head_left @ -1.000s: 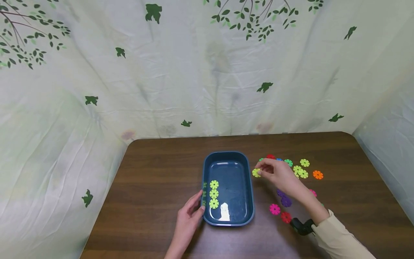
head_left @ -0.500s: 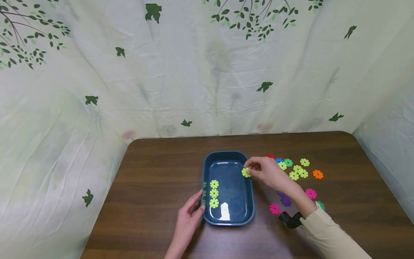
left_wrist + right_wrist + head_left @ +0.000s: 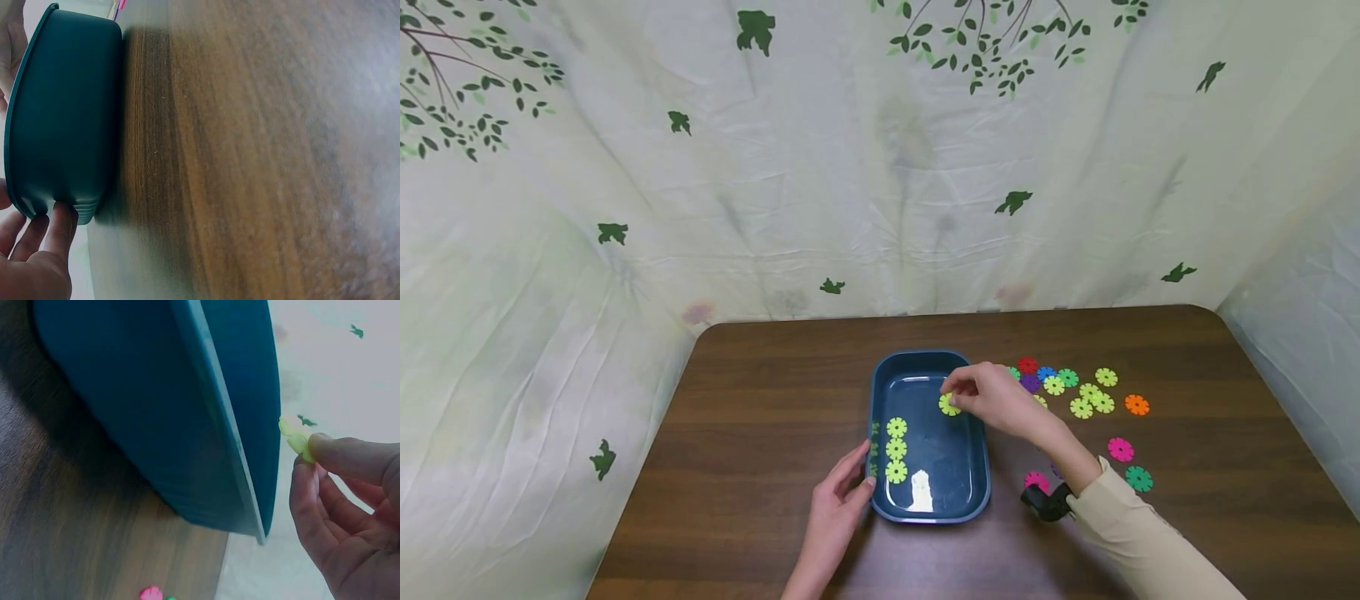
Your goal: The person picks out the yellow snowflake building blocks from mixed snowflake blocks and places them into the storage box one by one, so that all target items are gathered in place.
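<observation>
My right hand (image 3: 992, 396) pinches a yellow-green flower-shaped disc (image 3: 950, 405) between thumb and fingertips, over the right part of a blue plastic tray (image 3: 929, 517). In the right wrist view the pinched disc (image 3: 296, 439) is seen nearly edge-on, above the tray's rim (image 3: 231, 425). Three like discs (image 3: 896, 449) lie in a column inside the tray near its left wall, mirrored in that wall. At the tray's left side my left hand (image 3: 837, 500) grips the edge. In the left wrist view its fingers (image 3: 57, 234) press the outer wall, the thumb by the rim.
Right of the tray, loose flower discs lie on the brown wooden table (image 3: 760, 400): several yellow-green ones (image 3: 1089, 393), an orange one (image 3: 1137, 405), a pink one (image 3: 1121, 450), a green one (image 3: 1138, 478). A patterned cloth (image 3: 850, 167) hangs behind the table.
My right hand has carried the yellow-green disc leftward from the table beside the tray, across the rim, to above the tray's inside. My left hand has stayed at the tray's left edge.
</observation>
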`<control>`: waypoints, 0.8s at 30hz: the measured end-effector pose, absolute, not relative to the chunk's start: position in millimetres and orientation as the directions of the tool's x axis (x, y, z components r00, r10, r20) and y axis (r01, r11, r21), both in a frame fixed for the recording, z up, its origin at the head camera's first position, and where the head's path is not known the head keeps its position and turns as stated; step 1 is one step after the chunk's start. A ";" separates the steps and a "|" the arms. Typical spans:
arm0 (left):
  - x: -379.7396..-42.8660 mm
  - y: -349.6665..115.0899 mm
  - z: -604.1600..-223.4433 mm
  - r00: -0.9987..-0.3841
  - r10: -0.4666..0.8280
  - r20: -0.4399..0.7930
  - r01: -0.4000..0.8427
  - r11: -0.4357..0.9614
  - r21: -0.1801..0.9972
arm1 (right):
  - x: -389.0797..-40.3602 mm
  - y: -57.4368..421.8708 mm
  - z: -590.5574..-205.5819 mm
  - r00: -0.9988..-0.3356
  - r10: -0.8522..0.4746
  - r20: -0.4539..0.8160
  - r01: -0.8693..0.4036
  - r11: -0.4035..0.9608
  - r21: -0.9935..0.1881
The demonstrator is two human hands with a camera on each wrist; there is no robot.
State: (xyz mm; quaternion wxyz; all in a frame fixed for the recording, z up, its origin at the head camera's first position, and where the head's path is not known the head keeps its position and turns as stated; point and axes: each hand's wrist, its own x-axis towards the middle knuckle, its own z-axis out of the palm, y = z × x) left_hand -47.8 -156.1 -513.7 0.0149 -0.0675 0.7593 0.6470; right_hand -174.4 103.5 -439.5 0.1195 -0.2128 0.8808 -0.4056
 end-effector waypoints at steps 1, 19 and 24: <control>-47.9 -156.1 -513.7 -0.991 -0.083 -0.109 -0.121 0.153 0.981 | -174.7 101.4 -438.9 -0.880 -0.474 -0.042 -0.277 0.583 -0.764; -48.1 -157.2 -516.4 -0.992 -0.076 -0.102 -0.112 0.144 0.983 | -187.8 64.4 -438.2 -0.859 -0.501 -0.104 -0.264 0.608 -0.749; -47.8 -157.0 -517.0 -0.992 -0.074 -0.102 -0.112 0.137 0.984 | -190.6 54.7 -444.4 -0.864 -0.498 -0.071 -0.271 0.581 -0.767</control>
